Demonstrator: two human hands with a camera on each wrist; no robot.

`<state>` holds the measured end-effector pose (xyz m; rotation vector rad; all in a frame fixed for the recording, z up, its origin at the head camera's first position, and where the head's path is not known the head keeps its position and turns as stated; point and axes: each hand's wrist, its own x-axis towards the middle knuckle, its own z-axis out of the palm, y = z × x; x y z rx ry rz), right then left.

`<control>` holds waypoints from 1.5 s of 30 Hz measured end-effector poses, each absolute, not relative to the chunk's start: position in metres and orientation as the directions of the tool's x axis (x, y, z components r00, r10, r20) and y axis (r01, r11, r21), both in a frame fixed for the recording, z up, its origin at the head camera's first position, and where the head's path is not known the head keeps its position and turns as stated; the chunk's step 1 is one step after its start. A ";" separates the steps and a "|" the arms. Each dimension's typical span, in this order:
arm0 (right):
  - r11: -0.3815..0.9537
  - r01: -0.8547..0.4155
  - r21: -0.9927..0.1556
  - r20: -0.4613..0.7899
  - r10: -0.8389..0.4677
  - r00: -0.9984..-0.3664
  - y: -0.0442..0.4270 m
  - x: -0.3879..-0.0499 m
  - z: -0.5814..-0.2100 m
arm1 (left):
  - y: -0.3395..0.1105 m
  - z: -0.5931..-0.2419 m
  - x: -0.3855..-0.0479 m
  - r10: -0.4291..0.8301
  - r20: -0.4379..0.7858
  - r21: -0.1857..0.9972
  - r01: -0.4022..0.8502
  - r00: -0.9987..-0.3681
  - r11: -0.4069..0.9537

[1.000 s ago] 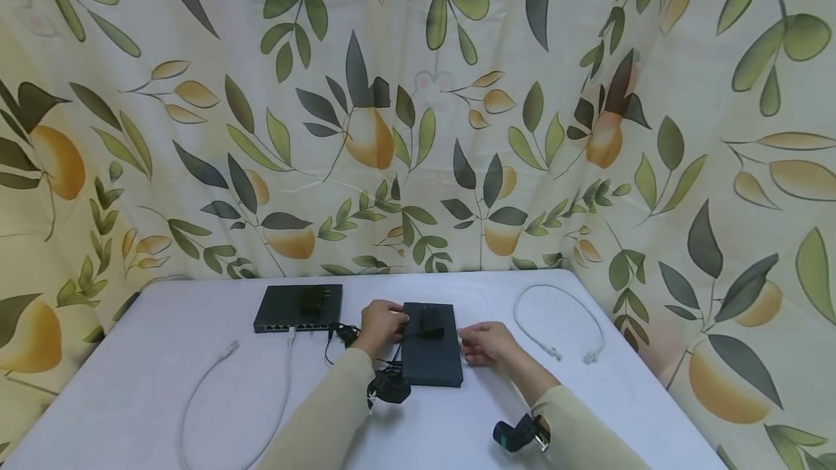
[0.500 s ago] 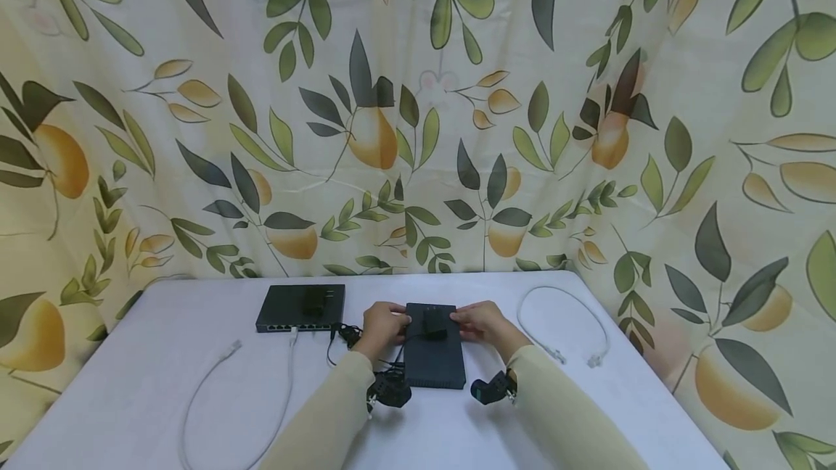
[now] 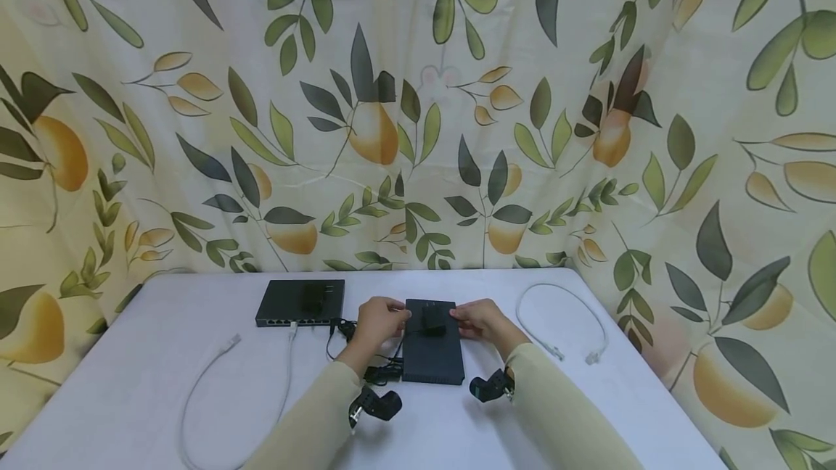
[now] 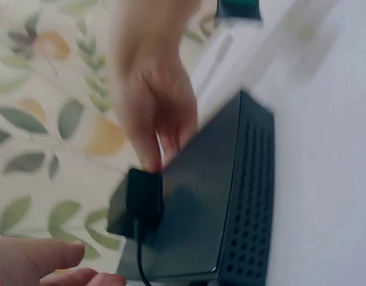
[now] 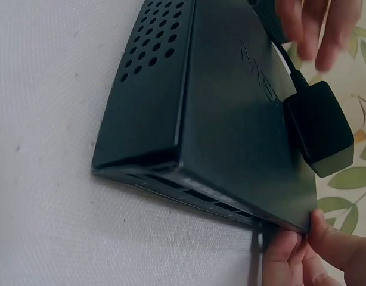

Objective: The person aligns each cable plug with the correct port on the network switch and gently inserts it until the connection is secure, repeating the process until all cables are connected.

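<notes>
A black network switch (image 3: 433, 363) lies on the table in the middle of the head view, with a black power adapter (image 3: 434, 318) on top. My right hand (image 3: 482, 321) pinches its far right corner; in the right wrist view, thumb and fingers (image 5: 329, 238) close on that edge. The left hand (image 3: 377, 323) hovers at the switch's far left side. In the left wrist view its fingers (image 4: 61, 256) are stretched out, apart from the casing and near the adapter. The adapter's cord runs down the left side to a dark bundle (image 3: 385, 372).
Another black network switch (image 3: 300, 303) stands at the back left, with a grey-white network cable (image 3: 287, 376) plugged into its front; the cable curves to a loose plug (image 3: 230, 343). A second network cable (image 3: 591, 314) lies at the right. Patterned curtains (image 3: 418, 129) border the white table (image 3: 130, 383).
My right hand has moved from the middle of the switch's right side to its far right corner and grips there. My left wrist has swung slightly to the left.
</notes>
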<state>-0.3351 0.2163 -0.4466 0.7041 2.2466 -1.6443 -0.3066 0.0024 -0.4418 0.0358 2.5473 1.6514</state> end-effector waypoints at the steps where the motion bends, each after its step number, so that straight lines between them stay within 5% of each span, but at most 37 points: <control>1: 0.239 0.525 -0.816 -0.481 0.222 -0.848 0.217 -0.335 -0.447 | 0.001 -0.439 -0.301 0.095 -0.073 0.910 -0.028 -0.993 0.413; 7: 0.242 0.509 -0.826 -0.466 0.216 -0.858 0.219 -0.336 -0.449 | -0.005 -0.437 -0.273 0.135 -0.070 0.883 0.002 -0.988 0.469; 17: 0.239 0.513 -0.824 -0.469 0.219 -0.855 0.217 -0.337 -0.452 | 0.005 -0.449 -0.257 0.011 -0.015 0.764 -0.004 -1.000 0.646; 34: 0.248 0.492 -0.834 -0.456 0.192 -0.869 0.225 -0.328 -0.450 | 0.011 -0.450 -0.260 0.013 0.018 0.759 0.022 -1.000 0.651; 45: 0.147 0.449 -0.881 -0.422 0.185 -0.888 0.242 -0.307 -0.456 | 0.009 -0.442 -0.284 0.140 -0.045 0.746 0.060 -0.989 0.663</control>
